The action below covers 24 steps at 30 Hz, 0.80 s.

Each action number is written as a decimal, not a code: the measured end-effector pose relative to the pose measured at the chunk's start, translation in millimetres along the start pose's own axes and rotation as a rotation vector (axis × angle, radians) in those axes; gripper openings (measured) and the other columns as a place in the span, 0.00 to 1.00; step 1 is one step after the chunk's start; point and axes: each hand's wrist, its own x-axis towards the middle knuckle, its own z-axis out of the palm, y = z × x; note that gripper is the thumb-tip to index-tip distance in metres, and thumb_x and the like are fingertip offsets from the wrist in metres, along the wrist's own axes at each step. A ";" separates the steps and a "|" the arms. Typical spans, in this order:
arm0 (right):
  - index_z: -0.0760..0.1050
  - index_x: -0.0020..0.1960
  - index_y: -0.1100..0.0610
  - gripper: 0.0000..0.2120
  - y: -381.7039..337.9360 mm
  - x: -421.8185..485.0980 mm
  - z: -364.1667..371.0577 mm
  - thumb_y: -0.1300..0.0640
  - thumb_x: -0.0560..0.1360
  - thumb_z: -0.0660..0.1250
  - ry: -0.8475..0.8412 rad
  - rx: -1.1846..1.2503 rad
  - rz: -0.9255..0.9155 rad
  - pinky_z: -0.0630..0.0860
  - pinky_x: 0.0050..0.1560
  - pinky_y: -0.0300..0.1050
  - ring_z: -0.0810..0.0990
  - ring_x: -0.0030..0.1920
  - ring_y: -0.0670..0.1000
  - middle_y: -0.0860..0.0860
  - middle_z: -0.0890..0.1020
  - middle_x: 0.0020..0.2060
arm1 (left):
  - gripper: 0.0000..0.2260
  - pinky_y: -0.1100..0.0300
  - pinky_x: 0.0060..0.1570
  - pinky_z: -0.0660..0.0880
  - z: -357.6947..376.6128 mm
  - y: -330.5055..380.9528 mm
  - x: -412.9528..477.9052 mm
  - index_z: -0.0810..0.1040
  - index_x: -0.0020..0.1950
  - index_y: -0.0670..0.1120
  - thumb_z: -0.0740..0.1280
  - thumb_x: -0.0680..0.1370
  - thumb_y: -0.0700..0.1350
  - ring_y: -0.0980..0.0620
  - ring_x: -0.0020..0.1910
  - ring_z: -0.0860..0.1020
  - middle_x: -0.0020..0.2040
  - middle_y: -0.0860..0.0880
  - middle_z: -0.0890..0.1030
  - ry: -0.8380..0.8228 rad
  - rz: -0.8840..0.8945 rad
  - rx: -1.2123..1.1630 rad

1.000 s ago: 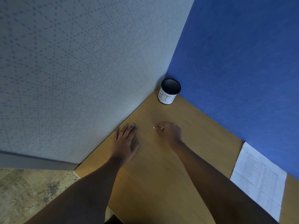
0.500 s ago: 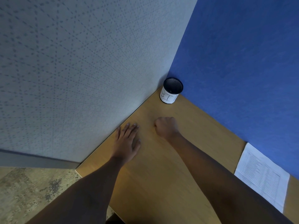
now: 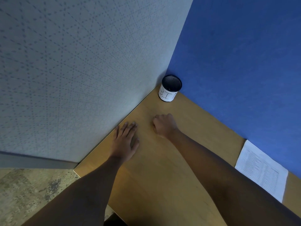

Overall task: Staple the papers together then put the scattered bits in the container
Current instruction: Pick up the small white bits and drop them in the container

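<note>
Fingers point(image 3: 157, 123) on the right hand point(image 3: 164, 125) are clenched into a fist now. The white bit beside them a second ago is gone from the table point(image 3: 154, 176), so it's probably scooped up. Left hand point(image 3: 126, 139) rests flat. The container point(image 3: 170, 89) is just ahead and the papers point(image 3: 260, 168) are well off right.

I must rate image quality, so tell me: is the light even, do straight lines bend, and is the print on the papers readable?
Head view: uneven light, the desk darker near the camera than by the container. Head view: dotted lines on the grey wall seem to bow, a wide-angle effect. Head view: print on the papers is too small and soft to read.
</note>
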 end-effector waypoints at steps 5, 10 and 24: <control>0.75 0.48 0.58 0.08 2.8 0.3 3.2 0.57 0.77 0.58 0.012 0.011 -0.010 0.63 0.39 0.46 0.79 0.44 0.56 0.53 0.80 0.44 | 0.27 0.44 0.75 0.48 1.3 0.6 0.1 0.62 0.77 0.49 0.54 0.79 0.57 0.49 0.77 0.56 0.76 0.51 0.65 0.023 0.005 -0.014; 0.75 0.52 0.58 0.11 3.3 0.0 7.6 0.55 0.78 0.57 0.019 -0.011 -0.009 0.62 0.40 0.46 0.78 0.48 0.56 0.54 0.81 0.48 | 0.27 0.45 0.76 0.46 1.2 1.0 0.1 0.61 0.77 0.50 0.54 0.79 0.57 0.50 0.78 0.54 0.77 0.52 0.64 0.007 0.000 -0.003; 0.75 0.56 0.56 0.12 28.2 -14.2 9.3 0.49 0.79 0.61 -0.047 0.937 0.485 0.72 0.49 0.46 0.76 0.49 0.49 0.47 0.77 0.48 | 0.27 0.45 0.76 0.46 -1.6 1.9 -0.2 0.59 0.78 0.50 0.52 0.80 0.58 0.50 0.78 0.53 0.77 0.52 0.62 -0.019 -0.007 0.006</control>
